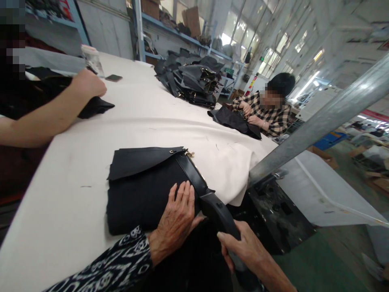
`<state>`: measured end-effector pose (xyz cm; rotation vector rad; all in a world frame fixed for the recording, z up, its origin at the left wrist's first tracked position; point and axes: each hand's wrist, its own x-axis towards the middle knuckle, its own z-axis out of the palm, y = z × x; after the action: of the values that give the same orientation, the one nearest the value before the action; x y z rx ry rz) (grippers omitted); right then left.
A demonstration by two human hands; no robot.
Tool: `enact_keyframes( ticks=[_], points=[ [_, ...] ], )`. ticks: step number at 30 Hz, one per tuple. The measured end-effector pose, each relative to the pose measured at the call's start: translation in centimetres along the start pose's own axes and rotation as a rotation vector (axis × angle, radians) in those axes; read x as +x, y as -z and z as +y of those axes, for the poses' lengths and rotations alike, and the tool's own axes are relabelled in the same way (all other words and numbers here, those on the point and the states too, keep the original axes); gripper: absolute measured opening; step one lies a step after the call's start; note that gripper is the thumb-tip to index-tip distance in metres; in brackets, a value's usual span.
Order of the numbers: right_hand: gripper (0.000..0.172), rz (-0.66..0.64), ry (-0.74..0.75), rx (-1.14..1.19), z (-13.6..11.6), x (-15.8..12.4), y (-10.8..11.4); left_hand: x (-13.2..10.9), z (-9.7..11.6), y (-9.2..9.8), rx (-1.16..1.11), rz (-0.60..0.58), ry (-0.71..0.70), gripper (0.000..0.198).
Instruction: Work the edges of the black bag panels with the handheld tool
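A black leather piece (pixel 136 202) with a folded flap lies on the white-covered table (pixel 75 162). Along its right edge runs a glossy strip (pixel 191 174) with a gold zipper pull (pixel 190 154) at the top. My left hand (pixel 179 219) rests flat on the piece near that strip, fingers stretched out and side by side. My right hand (pixel 243 247) is wrapped round the handle of a black handheld tool (pixel 221 215). The tool's head meets the lower end of the strip; the exact contact is hard to make out.
A person's arm (pixel 60 105) reaches over black material at the left, near a phone (pixel 114 78) and a cup (pixel 91 59). Black pieces (pixel 194 77) are piled at the back. Another person (pixel 267 105) handles black material. A metal pole (pixel 319 117) slants across the right.
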<state>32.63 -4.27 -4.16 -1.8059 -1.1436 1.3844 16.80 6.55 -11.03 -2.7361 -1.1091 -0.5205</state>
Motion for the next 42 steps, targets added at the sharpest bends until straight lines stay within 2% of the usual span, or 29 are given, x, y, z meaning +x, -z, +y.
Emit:
enact_keyframes(
  ticks=[6, 12, 16, 20, 25, 29, 33, 37, 39, 42],
  points=[
    [0.03, -0.017, -0.049, -0.008, 0.5, -0.3, -0.1, -0.1, -0.1, -0.6, -0.017, 0.002, 0.006, 0.073],
    [0.031, 0.065, 0.025, -0.05, -1.0, 1.5, -0.3, -0.2, -0.1, -0.7, -0.013, -0.014, 0.0, 0.073],
    [0.032, 0.086, 0.032, -0.047, -1.2, 0.4, 0.5, -0.3, -0.2, -0.7, -0.032, -0.016, -0.003, 0.071],
    [0.031, 0.036, -0.007, -0.027, -0.4, -0.6, 0.2, -0.3, -0.2, -0.9, -0.044, -0.024, 0.008, 0.072],
    [0.028, -0.013, 0.036, -0.01, -0.4, 1.0, -0.8, -0.2, -0.1, -0.7, -0.021, -0.033, 0.004, 0.074],
    [0.033, 0.089, 0.084, -0.02, -1.1, 1.2, 0.4, -0.3, -0.1, -0.4, 0.001, -0.046, -0.003, 0.074],
    [0.036, 0.132, 0.095, -0.04, -0.8, -1.2, 2.3, 0.0, 0.3, -0.2, 0.03, -0.016, -0.012, 0.058],
    [0.039, 0.159, 0.056, -0.051, 0.2, -3.8, 2.7, 1.7, 0.0, 1.3, -0.063, 0.032, 0.007, 0.044],
    [0.039, 0.149, 0.032, -0.044, 0.5, -4.8, 2.5, 2.7, -1.1, 3.1, -0.285, 0.047, 0.116, 0.036],
    [0.038, 0.147, 0.011, -0.082, 0.4, -5.8, 2.2, 3.6, -3.4, 6.4, -0.69, 0.136, 0.374, 0.033]
  ],
)
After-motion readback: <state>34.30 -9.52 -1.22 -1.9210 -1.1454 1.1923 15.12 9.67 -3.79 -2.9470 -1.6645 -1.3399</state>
